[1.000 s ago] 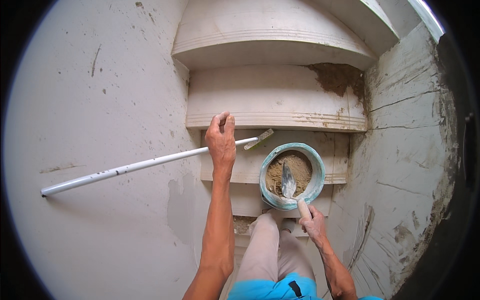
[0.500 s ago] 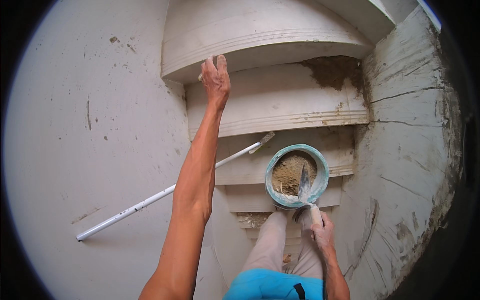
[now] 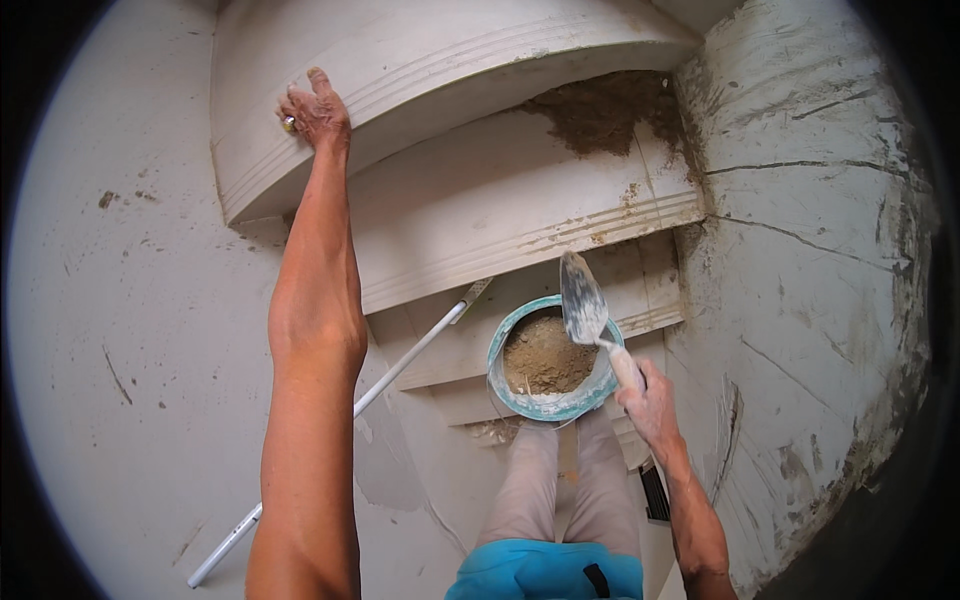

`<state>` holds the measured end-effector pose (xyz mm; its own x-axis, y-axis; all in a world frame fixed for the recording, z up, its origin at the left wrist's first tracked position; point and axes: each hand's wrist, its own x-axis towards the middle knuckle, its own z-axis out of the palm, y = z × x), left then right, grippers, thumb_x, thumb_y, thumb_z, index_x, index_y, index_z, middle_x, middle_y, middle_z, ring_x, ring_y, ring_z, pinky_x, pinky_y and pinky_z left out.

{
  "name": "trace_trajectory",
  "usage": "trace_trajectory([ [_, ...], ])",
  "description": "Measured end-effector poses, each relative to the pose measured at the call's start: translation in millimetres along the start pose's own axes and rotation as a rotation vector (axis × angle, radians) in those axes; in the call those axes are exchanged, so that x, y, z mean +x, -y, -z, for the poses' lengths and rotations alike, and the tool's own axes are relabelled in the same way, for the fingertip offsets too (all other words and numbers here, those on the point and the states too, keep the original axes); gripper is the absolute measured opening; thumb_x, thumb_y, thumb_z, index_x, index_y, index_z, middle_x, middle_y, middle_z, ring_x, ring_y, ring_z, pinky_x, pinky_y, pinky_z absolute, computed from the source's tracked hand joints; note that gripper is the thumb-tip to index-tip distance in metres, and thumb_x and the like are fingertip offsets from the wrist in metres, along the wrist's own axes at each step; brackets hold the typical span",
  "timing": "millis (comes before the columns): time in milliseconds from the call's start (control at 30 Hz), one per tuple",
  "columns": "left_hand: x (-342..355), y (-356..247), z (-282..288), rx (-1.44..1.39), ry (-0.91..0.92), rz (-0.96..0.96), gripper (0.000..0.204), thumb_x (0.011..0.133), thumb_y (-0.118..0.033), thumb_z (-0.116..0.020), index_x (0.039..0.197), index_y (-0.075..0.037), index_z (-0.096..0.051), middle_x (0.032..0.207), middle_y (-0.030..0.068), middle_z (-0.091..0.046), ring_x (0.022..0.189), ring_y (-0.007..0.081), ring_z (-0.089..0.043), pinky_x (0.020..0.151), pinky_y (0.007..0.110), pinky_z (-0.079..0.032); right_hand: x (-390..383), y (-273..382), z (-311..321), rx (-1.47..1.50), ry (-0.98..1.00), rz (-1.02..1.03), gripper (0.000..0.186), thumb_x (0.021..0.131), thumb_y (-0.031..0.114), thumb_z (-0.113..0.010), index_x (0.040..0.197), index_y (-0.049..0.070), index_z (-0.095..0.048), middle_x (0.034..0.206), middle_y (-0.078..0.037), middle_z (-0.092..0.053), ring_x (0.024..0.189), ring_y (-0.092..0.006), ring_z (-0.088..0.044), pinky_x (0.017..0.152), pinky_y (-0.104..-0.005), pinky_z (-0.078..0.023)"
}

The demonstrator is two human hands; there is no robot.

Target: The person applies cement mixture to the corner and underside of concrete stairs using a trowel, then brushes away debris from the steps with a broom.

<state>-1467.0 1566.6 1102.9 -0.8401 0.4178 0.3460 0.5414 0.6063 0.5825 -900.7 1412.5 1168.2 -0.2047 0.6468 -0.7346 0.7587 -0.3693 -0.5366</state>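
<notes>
In the head view my left hand [image 3: 315,110] rests with fingers apart on the upper curved step [image 3: 450,40]; something small and shiny, likely a ring, is on it. My right hand [image 3: 648,405] grips the wooden handle of a pointed trowel [image 3: 583,300], its blade smeared white and raised over the rim of a turquoise bucket [image 3: 520,400]. The bucket holds dry-looking sandy mix [image 3: 540,355] and sits on a lower step [image 3: 435,365], above my legs. A white pole [image 3: 405,360] with a flat head leans diagonally there, partly hidden by my left forearm.
Pale, spattered wall [image 3: 140,300] runs along the left; a cracked, scraped wall [image 3: 800,280] curves along the right. A brown exposed patch [image 3: 610,110] marks the riser below the top step. More narrow steps descend beside my legs.
My left hand has moved up and leftward onto the upper step, fingers spreading. The trowel has risen out of the bucket toward its upper rim. The view has shifted and turned.
</notes>
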Motion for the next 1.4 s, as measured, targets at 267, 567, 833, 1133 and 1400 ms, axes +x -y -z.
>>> trace_trajectory([
  [267, -2.6, -22.8, -5.8, 0.123, -0.02, 0.09, 0.078, 0.097, -0.059, -0.044, 0.136, 0.009, -0.045, 0.137, 0.0236, -0.045, 0.135, 0.0378, -0.035, 0.112, 0.051, -0.028, 151.6, 113.2, -37.9, 0.036, 0.004, 0.265, 0.068, 0.073, 0.018, -0.062, 0.139, 0.006, -0.048, 0.104, -0.028, -0.067, 0.095, -0.0422, -0.065, 0.087, -0.042, -0.05],
  [567, 0.4, -18.6, -6.6, 0.243, 0.035, 0.148, 0.081, 0.096, -0.063, -0.042, 0.139, 0.005, -0.045, 0.14, 0.026, -0.045, 0.133, 0.0381, -0.04, 0.113, 0.05, -0.029, 139.9, 85.7, -69.8, 0.311, -0.196, 0.035, 0.056, 0.074, 0.017, -0.065, 0.127, 0.002, -0.054, 0.087, -0.021, -0.067, 0.079, -0.0326, -0.067, 0.072, -0.0405, -0.053],
  [833, 0.8, -19.2, -7.8, 0.275, 0.078, 0.131, 0.083, 0.096, -0.066, -0.04, 0.139, 0.005, -0.046, 0.14, 0.0245, -0.045, 0.134, 0.0372, -0.04, 0.113, 0.049, -0.028, 125.4, 65.9, 8.6, 0.618, -0.226, -0.164, 0.041, 0.075, 0.005, -0.064, 0.115, 0.001, -0.057, 0.08, -0.007, -0.061, 0.068, -0.0134, -0.059, 0.054, -0.0282, -0.048],
  [1133, 3.9, -11.5, -13.0, 0.319, 0.05, 0.087, 0.084, 0.094, -0.067, -0.043, 0.137, 0.005, -0.049, 0.139, 0.0248, -0.047, 0.133, 0.0366, -0.041, 0.112, 0.048, -0.029, 143.7, 26.4, 1.1, 0.122, -0.852, -0.153, 0.046, 0.071, 0.012, -0.068, 0.116, 0.003, -0.061, 0.097, -0.019, -0.066, 0.089, -0.0362, -0.063, 0.083, -0.0442, -0.048],
  [1400, 6.2, -6.9, -15.9, 0.36, 0.046, 0.07, 0.086, 0.092, -0.068, -0.046, 0.135, 0.006, -0.051, 0.137, 0.0258, -0.05, 0.132, 0.0366, -0.042, 0.111, 0.049, -0.03, 165.4, 12.5, 1.5, -0.044, -1.059, -0.122, 0.057, 0.069, 0.008, -0.07, 0.125, 0.008, -0.059, 0.107, -0.015, -0.06, 0.1, -0.0357, -0.06, 0.088, -0.0458, -0.046],
])
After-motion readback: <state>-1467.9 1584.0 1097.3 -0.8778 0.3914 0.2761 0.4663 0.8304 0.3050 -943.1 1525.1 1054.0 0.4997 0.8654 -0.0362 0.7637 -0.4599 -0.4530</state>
